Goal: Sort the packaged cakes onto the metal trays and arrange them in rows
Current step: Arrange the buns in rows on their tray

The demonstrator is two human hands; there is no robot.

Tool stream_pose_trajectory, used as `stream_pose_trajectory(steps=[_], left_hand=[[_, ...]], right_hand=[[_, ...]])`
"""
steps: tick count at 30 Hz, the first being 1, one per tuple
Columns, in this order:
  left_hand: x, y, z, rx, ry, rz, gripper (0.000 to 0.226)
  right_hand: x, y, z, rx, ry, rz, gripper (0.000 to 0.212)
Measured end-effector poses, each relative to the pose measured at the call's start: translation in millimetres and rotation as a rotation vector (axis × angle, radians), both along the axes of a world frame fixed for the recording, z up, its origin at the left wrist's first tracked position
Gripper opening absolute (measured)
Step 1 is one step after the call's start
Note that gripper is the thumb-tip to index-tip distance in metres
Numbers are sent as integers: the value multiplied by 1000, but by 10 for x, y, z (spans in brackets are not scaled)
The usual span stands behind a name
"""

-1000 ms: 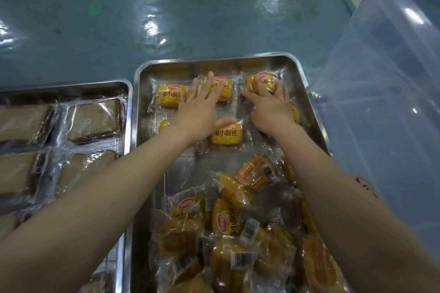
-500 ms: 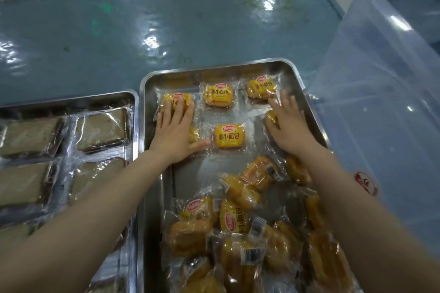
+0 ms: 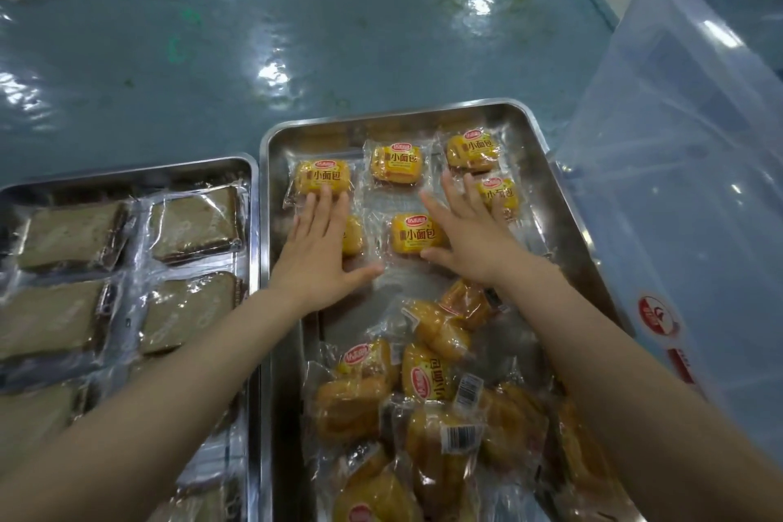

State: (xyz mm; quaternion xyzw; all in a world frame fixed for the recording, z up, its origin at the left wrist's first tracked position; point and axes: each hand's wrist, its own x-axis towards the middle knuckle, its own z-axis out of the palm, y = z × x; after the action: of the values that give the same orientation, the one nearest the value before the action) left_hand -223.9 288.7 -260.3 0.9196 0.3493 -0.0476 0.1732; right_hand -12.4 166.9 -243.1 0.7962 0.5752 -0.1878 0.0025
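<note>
Lying flat with fingers straight, the left hand (image 3: 318, 244) presses down on a yellow packaged cake (image 3: 351, 234) at the left of the second row in the right metal tray (image 3: 563, 199), its fingertips reaching the near edge of the far-left cake (image 3: 323, 177) of the first row. The right hand (image 3: 470, 233) is likewise spread open and gripping nothing, resting between the middle second-row cake (image 3: 417, 234) and the right second-row cake (image 3: 500, 194), which it partly covers. Two more cakes, a centre one (image 3: 396, 164) and a right one (image 3: 472, 149), complete the first row along this tray's far wall. A loose heap of packaged cakes (image 3: 428, 407) fills the tray's near half. Just left of this tray, touching it, a second metal tray (image 3: 127, 172) holds rows of brown packaged cakes (image 3: 127, 263). A clear plastic bin (image 3: 686, 165) stands against the right tray's right side, all on a blue tabletop (image 3: 254, 55).
</note>
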Motion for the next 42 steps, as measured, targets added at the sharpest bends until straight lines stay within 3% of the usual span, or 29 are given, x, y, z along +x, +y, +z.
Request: stream_pose_trajectory(steps=[7, 11, 14, 18, 24, 27, 32, 35, 42], left_hand=[[75, 46, -74, 103, 69, -8, 97], [97, 38, 113, 101, 27, -16, 96], [-118, -187, 261, 26, -72, -36, 99], [-544, -536, 440, -149, -62, -29, 102], [-879, -890, 620, -315, -67, 44, 43], [-927, -1008, 635, -308, -89, 72, 29], [-923, -1103, 621, -275, -146, 104, 18], [-910, -1143, 610, -266, -201, 157, 21], [-697, -962, 663, -187, -319, 356, 20]], right_hand=[[-104, 98, 81, 38, -52, -64, 65], [-94, -144, 180, 183, 57, -129, 58], [-121, -564, 287, 217, 253, -170, 51], [-365, -1081, 358, 274, 238, -167, 40], [-832, -1201, 420, 209, 525, -189, 75], [-876, -1200, 422, 284, 529, -321, 62], [-845, -1243, 473, 425, 878, -543, 24], [-815, -1262, 528, 451, 1046, -656, 18], [-654, -1172, 487, 518, 1046, -769, 15]])
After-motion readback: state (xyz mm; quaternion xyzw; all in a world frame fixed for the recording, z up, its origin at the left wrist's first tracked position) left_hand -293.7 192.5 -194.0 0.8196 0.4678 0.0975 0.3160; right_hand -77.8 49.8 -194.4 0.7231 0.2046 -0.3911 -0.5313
